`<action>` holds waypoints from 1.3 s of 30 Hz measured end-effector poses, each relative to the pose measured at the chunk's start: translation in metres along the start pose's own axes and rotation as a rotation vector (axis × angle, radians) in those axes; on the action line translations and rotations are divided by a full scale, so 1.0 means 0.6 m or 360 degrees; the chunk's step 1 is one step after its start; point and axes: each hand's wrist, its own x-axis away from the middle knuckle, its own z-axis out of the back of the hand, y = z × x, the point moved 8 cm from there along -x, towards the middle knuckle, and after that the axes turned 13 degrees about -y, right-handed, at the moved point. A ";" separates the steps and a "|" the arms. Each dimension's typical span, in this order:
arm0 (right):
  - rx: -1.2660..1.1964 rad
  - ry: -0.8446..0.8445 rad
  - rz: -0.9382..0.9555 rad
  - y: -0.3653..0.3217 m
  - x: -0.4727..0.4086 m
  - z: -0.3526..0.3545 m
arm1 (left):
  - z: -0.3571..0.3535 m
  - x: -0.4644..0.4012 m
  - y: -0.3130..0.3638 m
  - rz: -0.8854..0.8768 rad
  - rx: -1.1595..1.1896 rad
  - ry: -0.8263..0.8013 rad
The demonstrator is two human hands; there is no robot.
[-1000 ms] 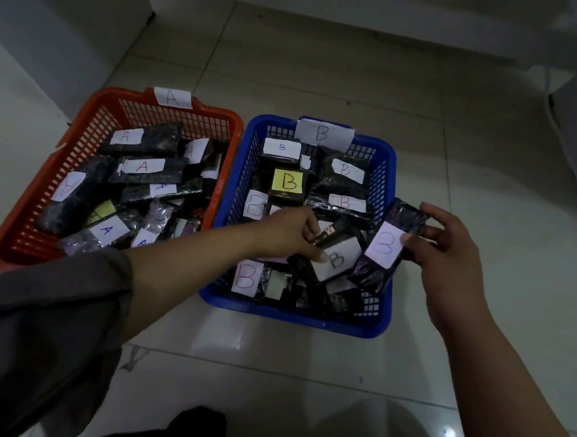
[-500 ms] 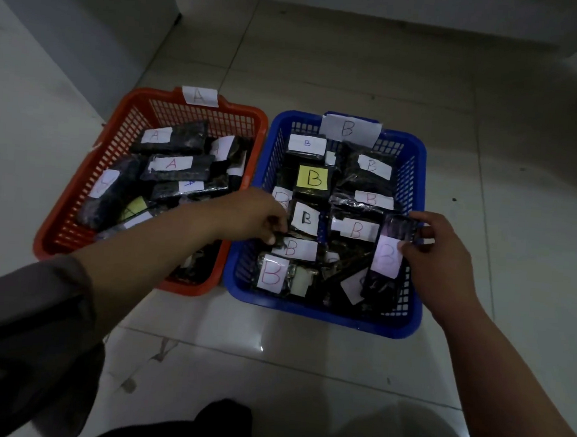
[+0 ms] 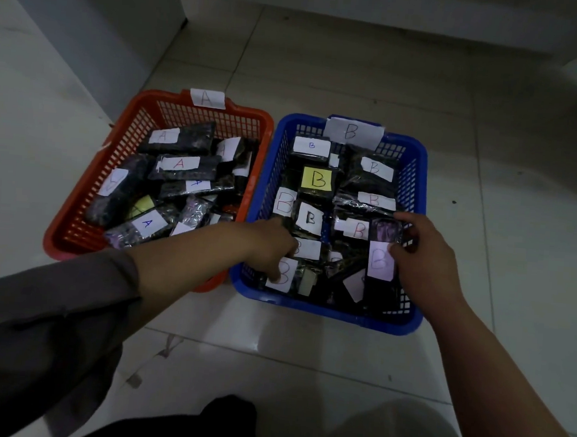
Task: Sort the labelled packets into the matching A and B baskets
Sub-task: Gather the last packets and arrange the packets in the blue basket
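Two plastic baskets sit side by side on a pale tiled floor (image 3: pixel 359 69): a red basket (image 3: pixel 75 224) at left tagged A, a blue basket (image 3: pixel 406 315) at right tagged B, each filled with dark packets bearing paper letter labels. The right hand (image 3: pixel 424 258) rests over the near right part of the blue basket, its fingers pinched on a dark packet (image 3: pixel 382 248) with a white B label, which lies low among the other B packets. The left hand (image 3: pixel 271 248), reaching in from a grey sleeve (image 3: pixel 44 320), lies over the near left corner of the same basket, fingers curled down onto the packets there; whether they grip one cannot be told.
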 end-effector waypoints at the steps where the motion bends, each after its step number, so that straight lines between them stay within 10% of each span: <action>1: -0.0037 0.0003 -0.0002 0.002 0.001 -0.001 | 0.000 0.000 0.001 -0.0014 0.0034 -0.0005; 10: -0.0249 0.0031 -0.0088 0.018 0.006 0.003 | 0.035 0.035 -0.016 -0.0148 0.0614 0.0005; 26: -0.0672 0.0531 -0.0067 -0.006 0.022 0.078 | 0.056 -0.016 0.041 -0.0218 0.1787 0.0940; 29: -0.0685 0.0496 -0.0060 -0.011 0.016 0.075 | 0.077 -0.008 0.059 -0.0310 0.1486 0.1161; 39: -0.0902 0.0452 -0.0063 -0.019 0.011 0.058 | 0.090 0.006 -0.044 -0.0355 0.1600 0.0775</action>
